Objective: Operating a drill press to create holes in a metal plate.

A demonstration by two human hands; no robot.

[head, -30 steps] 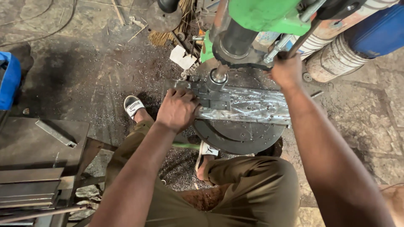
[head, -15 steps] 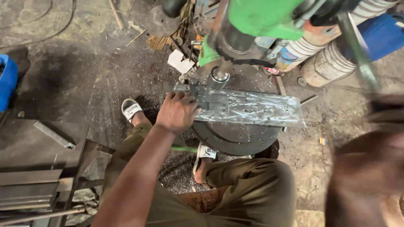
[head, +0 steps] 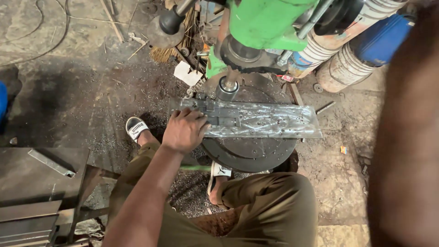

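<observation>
A: What is new since a second ago?

B: The right arm has left the green drill press lever; its hand is hidden, perhaps raised. The left hand still presses flat, open-palmed, on the long scratched steel plate lying across the round table.

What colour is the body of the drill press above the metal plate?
Bright green; the drill press body shows best in the head view.

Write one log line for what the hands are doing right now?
left hand: pressing flat on long shiny metal plate | plate: on round dark drill table under green drill press | right hand: out of view, forearm blurred
</observation>
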